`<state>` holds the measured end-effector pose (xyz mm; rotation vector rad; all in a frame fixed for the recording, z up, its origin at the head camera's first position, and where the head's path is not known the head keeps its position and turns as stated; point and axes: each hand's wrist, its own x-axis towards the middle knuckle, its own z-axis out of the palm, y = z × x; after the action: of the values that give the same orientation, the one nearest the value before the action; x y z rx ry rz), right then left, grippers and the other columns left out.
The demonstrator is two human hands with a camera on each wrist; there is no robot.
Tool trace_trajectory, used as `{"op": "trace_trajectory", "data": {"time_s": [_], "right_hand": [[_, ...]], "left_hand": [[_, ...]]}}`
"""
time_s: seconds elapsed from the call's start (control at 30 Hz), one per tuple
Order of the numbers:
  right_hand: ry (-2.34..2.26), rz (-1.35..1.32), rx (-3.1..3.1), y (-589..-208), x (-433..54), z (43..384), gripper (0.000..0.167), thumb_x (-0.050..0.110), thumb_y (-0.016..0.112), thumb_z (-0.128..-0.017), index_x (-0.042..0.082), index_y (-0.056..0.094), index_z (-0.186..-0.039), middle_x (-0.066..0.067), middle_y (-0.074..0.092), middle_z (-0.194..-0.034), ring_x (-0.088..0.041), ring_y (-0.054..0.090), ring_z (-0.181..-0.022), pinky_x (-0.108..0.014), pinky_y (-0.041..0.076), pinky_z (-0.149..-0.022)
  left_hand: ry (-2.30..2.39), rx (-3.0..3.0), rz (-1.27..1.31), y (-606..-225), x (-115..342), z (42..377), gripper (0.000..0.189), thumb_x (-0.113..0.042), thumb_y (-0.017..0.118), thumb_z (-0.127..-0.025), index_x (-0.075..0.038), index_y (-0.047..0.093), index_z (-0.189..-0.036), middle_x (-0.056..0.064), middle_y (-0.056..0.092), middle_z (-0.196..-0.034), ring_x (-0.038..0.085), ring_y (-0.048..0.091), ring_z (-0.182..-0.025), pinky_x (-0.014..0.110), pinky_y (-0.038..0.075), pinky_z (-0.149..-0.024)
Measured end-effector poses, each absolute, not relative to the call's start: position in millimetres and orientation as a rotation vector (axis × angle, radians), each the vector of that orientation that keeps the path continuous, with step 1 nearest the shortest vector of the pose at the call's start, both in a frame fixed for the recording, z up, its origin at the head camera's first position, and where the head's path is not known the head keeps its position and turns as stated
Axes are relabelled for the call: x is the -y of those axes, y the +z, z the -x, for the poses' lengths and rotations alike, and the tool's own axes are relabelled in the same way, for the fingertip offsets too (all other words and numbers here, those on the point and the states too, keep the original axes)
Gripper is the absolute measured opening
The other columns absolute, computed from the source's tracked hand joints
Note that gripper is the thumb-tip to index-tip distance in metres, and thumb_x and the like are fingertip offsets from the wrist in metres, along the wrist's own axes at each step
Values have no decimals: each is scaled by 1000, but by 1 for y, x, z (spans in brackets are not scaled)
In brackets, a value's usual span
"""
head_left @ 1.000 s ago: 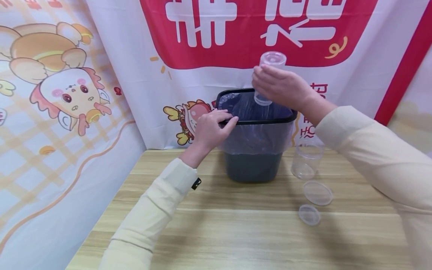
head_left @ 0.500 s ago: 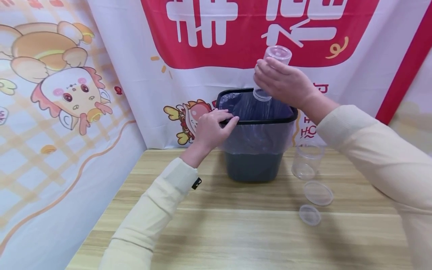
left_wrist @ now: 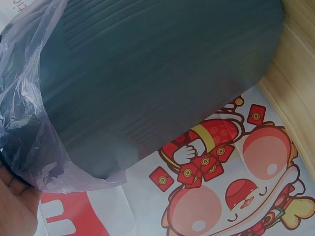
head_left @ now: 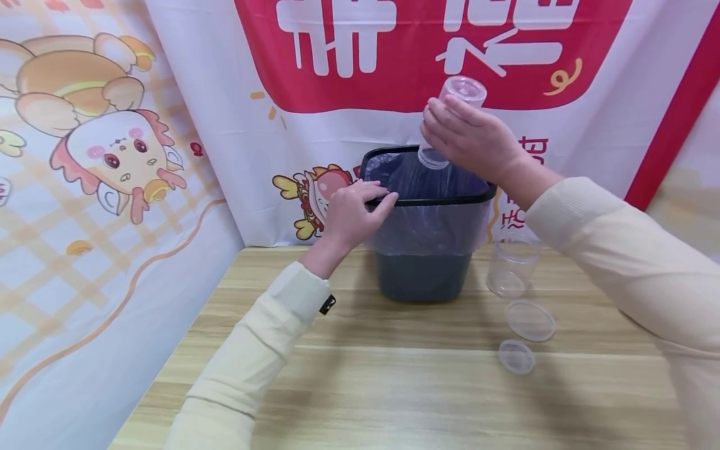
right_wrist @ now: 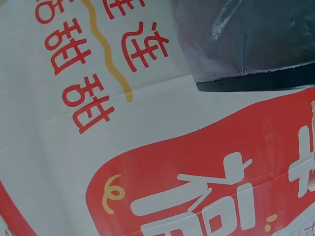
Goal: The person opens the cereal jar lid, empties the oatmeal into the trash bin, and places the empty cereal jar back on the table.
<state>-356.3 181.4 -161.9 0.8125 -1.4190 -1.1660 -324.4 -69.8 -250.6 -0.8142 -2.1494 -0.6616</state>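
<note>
A dark trash can [head_left: 424, 278] with a clear plastic liner [head_left: 433, 230] folded over its black rim stands at the back of the table. My left hand [head_left: 354, 214] grips the rim's left corner, fingers over the edge. In the left wrist view, part of that hand [left_wrist: 17, 211] shows against the liner [left_wrist: 29, 123]. Above the trash can, my right hand [head_left: 472, 140] holds a clear plastic jar [head_left: 465, 89] upside down and tilted, its mouth toward the inside of the can. Whether anything falls from the jar cannot be told apart from the liner's glints.
A larger clear plastic jar [head_left: 512, 272] stands on the wooden table [head_left: 405, 394], right of the trash can. In front of it lie a larger clear lid [head_left: 531, 320] and a smaller lid [head_left: 516, 357]. A printed cloth banner [head_left: 337, 134] hangs close behind the can.
My right hand has lifted the upside-down jar slightly and tilted it more, its base to the right and its mouth to the left. The left hand has stayed on the rim.
</note>
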Motion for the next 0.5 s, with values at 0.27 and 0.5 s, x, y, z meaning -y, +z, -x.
{"op": "trace_trajectory", "data": {"time_s": [0.27,0.5], "right_hand": [[-1467,-1064,1435,-169,-185,351,86,4,84,-67,10,45,-143,-21,43,-144,-37,33,-135,-46,12,-117],[-1304,-905,1398,-165,-187,350,85,3,85,-64,9,48,-140,-21,46,-140,-38,36,-132,-45,17,-116]], "left_hand": [[-656,2158,808,-251,69,324,30,-33,63,-93,-8,78,-101,5,73,-100,17,66,-104,29,46,-97],[-666,2145,816,-250,68,324,29,-31,64,-92,-7,78,-99,6,73,-99,19,67,-102,31,45,-99]]}}
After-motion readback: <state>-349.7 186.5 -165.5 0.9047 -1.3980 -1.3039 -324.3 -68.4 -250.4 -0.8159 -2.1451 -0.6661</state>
